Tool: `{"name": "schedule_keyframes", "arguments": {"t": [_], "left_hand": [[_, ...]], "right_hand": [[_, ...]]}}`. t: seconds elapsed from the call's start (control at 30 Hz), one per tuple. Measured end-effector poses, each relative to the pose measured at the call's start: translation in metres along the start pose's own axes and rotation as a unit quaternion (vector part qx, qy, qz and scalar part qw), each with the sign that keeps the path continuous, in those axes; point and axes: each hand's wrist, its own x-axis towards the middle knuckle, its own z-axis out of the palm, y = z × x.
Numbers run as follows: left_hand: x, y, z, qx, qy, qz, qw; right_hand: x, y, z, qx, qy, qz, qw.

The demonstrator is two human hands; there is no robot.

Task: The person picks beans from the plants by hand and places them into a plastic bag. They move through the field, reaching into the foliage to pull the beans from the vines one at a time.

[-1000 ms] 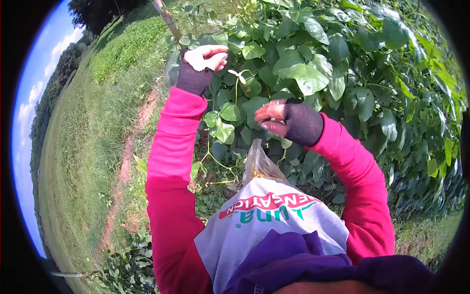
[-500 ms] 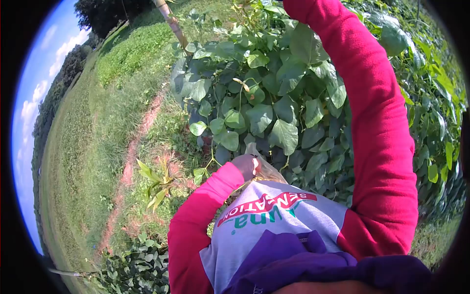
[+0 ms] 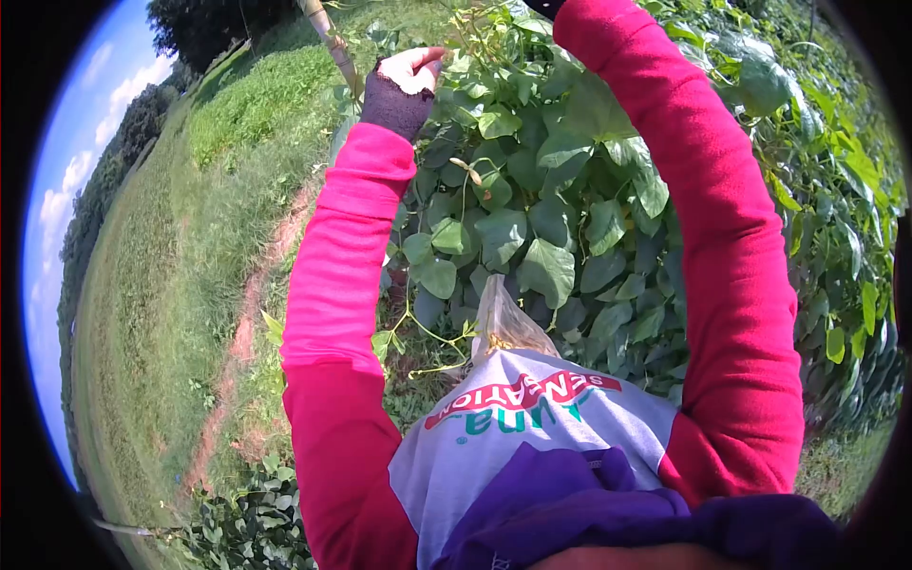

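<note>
My left hand (image 3: 408,78), in a dark fingerless glove, is raised at the upper left edge of the leafy climbing plant (image 3: 527,228). Its index finger stretches toward the leaves, the others are partly bent, and I see nothing held. Of my right hand (image 3: 544,8) only a bit of dark glove shows at the top edge, by the upper vines; its fingers are out of view. A clear plastic bag (image 3: 499,313) stands up in front of my waist, with something yellowish-brown inside. One dry, pale pod (image 3: 465,171) hangs among the leaves.
A wooden pole (image 3: 330,43) leans at the plant's left. Beyond it a strip of reddish bare soil (image 3: 245,323) runs through grass. More vines (image 3: 836,190) climb on the right, and low dark-leaved plants (image 3: 252,518) grow at the lower left.
My left hand has left the plastic bag at my waist and gone up and left to the top of the plant. The bag's top now stands uncovered. My right arm has barely shifted.
</note>
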Motion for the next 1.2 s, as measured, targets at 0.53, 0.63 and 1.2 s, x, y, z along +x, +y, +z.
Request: {"name": "schedule_keyframes", "arguments": {"t": [0.53, 0.63, 1.2], "left_hand": [[0.058, -0.056, 0.050, 0.036, -0.020, -0.049, 0.998], [0.052, -0.047, 0.044, 0.080, -0.031, -0.071, 0.994], [-0.240, -0.026, 0.071, -0.010, -0.470, -0.021, 0.882]], "right_hand": [[-0.094, 0.027, 0.109, 0.681, 0.017, 0.555, 0.477], [-0.080, 0.029, 0.123, 0.638, -0.079, 0.530, 0.553], [-0.139, -0.010, 0.055, 0.548, -0.261, 0.342, 0.717]]}}
